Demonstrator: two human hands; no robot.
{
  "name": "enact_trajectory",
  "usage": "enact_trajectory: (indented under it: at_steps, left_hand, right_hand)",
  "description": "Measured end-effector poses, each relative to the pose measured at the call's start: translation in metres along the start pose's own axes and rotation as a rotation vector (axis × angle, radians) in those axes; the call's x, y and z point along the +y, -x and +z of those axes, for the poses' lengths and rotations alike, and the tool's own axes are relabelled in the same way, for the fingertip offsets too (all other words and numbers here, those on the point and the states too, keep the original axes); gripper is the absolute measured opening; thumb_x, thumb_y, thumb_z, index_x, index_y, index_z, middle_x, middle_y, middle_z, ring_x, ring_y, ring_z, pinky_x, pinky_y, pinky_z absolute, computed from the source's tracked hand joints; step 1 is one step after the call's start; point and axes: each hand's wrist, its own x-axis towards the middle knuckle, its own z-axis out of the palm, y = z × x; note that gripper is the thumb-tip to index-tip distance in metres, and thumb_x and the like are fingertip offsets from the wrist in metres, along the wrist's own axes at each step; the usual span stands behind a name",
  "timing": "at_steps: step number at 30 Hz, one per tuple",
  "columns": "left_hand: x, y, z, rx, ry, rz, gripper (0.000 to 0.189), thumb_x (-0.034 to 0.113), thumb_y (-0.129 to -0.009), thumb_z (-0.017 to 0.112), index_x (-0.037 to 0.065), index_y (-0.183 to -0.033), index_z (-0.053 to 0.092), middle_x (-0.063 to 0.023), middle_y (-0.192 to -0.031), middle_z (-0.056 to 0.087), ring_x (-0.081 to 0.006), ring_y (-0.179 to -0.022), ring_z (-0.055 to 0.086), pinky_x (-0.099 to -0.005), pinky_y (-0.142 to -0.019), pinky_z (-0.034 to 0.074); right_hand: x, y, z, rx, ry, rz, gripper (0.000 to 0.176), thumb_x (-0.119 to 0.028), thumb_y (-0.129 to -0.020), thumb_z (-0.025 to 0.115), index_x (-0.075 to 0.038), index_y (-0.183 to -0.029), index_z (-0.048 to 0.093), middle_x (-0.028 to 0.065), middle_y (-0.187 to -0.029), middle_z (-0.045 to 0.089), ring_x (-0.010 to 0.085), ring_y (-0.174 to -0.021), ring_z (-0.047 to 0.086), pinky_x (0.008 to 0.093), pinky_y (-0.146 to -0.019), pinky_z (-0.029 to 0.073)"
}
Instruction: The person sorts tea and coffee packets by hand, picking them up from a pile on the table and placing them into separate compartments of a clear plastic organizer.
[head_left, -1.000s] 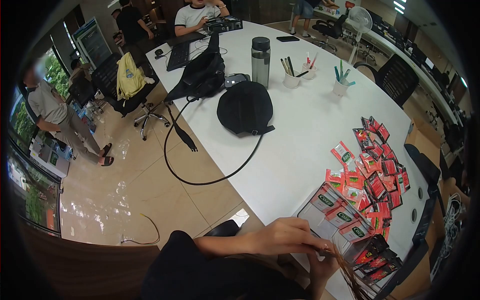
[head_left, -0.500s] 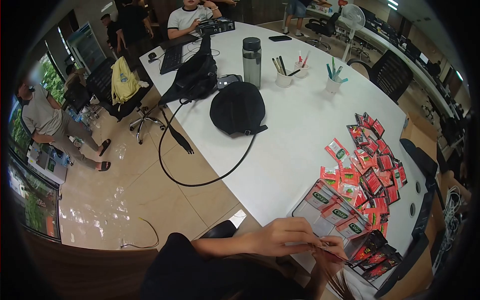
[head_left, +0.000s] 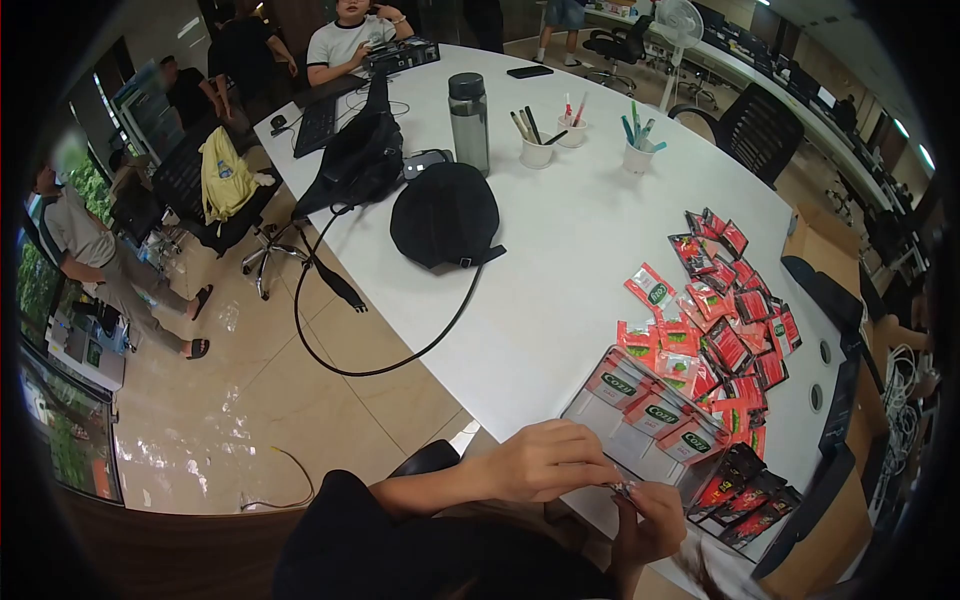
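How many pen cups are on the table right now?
3. The near cup stands right of the water bottle, the far cup just behind it, and the right cup farther along, holding green pens. The bottle might hide another.

At the near edge of the white table (head_left: 580,230), the left hand (head_left: 545,462) and right hand (head_left: 648,515) meet fingertip to fingertip. They pinch a small item (head_left: 622,488), too small to identify, just beside a clear tray (head_left: 620,440) of packets. Red sachets (head_left: 725,320) lie heaped beyond the tray, toward the right edge.

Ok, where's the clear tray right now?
Head view, lower right: the clear tray sits at the table edge, just beyond the left hand, red sachets piled behind it.
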Motion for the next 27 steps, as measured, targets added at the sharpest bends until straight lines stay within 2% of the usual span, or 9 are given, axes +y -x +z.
enact_trajectory:
  at_steps: [8, 11, 13, 16, 19, 20, 23, 25, 27]
  left_hand:
    - [0.002, -0.003, 0.006, 0.007, 0.005, -0.010, 0.026, 0.004, -0.072, 0.067, 0.005, -0.097, 0.066, -0.0026, -0.082, 0.059, -0.0193, -0.072, 0.056, -0.0298, -0.059, 0.044]
    - [0.003, -0.004, 0.008, -0.001, 0.027, -0.001, 0.026, 0.003, -0.071, 0.068, 0.004, -0.097, 0.066, -0.0035, -0.083, 0.060, -0.0196, -0.072, 0.056, -0.0303, -0.059, 0.044]
    - [0.003, -0.006, 0.009, -0.009, 0.054, 0.001, 0.026, 0.002, -0.070, 0.069, 0.004, -0.097, 0.066, -0.0044, -0.083, 0.061, -0.0198, -0.071, 0.057, -0.0307, -0.060, 0.044]
    - [0.005, -0.005, 0.010, 0.059, 0.121, -0.042, 0.026, -0.001, -0.070, 0.070, 0.003, -0.096, 0.066, -0.0055, -0.083, 0.062, -0.0206, -0.071, 0.057, -0.0312, -0.060, 0.045]
    - [0.006, -0.007, 0.011, 0.085, 0.176, -0.086, 0.026, -0.004, -0.070, 0.071, 0.001, -0.096, 0.066, -0.0064, -0.082, 0.062, -0.0212, -0.070, 0.057, -0.0311, -0.060, 0.046]
    - [0.006, -0.007, 0.012, 0.067, 0.207, -0.092, 0.026, -0.005, -0.069, 0.070, 0.000, -0.095, 0.067, -0.0079, -0.081, 0.063, -0.0212, -0.069, 0.058, -0.0303, -0.060, 0.046]
    - [0.008, -0.005, 0.019, 0.023, 0.305, -0.143, 0.026, -0.008, -0.069, 0.070, -0.003, -0.094, 0.066, -0.0112, -0.080, 0.064, -0.0217, -0.068, 0.060, -0.0290, -0.060, 0.047]
    - [0.012, 0.001, 0.029, 0.008, 0.375, -0.214, 0.026, -0.004, -0.071, 0.071, -0.004, -0.096, 0.065, -0.0117, -0.081, 0.062, -0.0225, -0.066, 0.058, -0.0296, -0.058, 0.046]
    - [0.019, -0.002, 0.036, 0.024, 0.354, -0.284, 0.022, -0.004, -0.073, 0.071, -0.006, -0.094, 0.064, -0.0129, -0.077, 0.061, -0.0203, -0.064, 0.059, -0.0277, -0.058, 0.046]
  right_hand:
    - [-0.001, 0.006, -0.006, -0.003, 0.256, -0.210, 0.027, 0.007, -0.059, 0.078, -0.003, -0.080, 0.064, 0.0108, -0.074, 0.065, 0.0241, -0.067, 0.063, 0.0313, -0.060, 0.051]
    - [0.005, 0.000, -0.017, -0.063, 0.139, -0.134, 0.030, 0.006, -0.058, 0.079, -0.002, -0.083, 0.063, 0.0109, -0.075, 0.065, 0.0244, -0.068, 0.062, 0.0309, -0.059, 0.050]
    - [0.010, 0.003, -0.025, -0.036, 0.052, -0.023, 0.032, 0.003, -0.057, 0.080, -0.002, -0.084, 0.063, 0.0103, -0.076, 0.066, 0.0237, -0.069, 0.063, 0.0303, -0.061, 0.049]
    - [0.018, 0.001, -0.037, 0.042, -0.001, 0.004, 0.032, 0.005, -0.055, 0.077, 0.000, -0.084, 0.064, 0.0128, -0.075, 0.066, 0.0240, -0.068, 0.064, 0.0302, -0.062, 0.050]
    - [0.028, 0.006, -0.049, 0.026, -0.122, -0.003, 0.026, -0.004, -0.067, 0.078, 0.000, -0.086, 0.060, 0.0103, -0.074, 0.064, 0.0224, -0.067, 0.061, 0.0291, -0.062, 0.046]
    - [0.029, 0.010, -0.050, 0.042, -0.171, 0.057, 0.015, -0.002, -0.074, 0.069, 0.001, -0.082, 0.057, 0.0111, -0.076, 0.062, 0.0196, -0.065, 0.057, 0.0267, -0.061, 0.044]
    - [0.019, 0.015, -0.048, 0.221, -0.343, 0.353, 0.012, 0.000, -0.077, 0.065, 0.000, -0.076, 0.054, 0.0104, -0.077, 0.059, 0.0154, -0.066, 0.052, 0.0250, -0.059, 0.042]
    - [0.018, 0.012, -0.050, 0.249, -0.360, 0.436, 0.012, -0.001, -0.080, 0.064, -0.001, -0.080, 0.052, 0.0036, -0.078, 0.050, 0.0094, -0.069, 0.045, 0.0206, -0.061, 0.036]
    - [0.011, 0.007, -0.051, 0.304, -0.428, 0.599, 0.008, -0.002, -0.083, 0.063, 0.000, -0.083, 0.056, 0.0001, -0.079, 0.050, 0.0059, -0.070, 0.046, 0.0194, -0.062, 0.035]
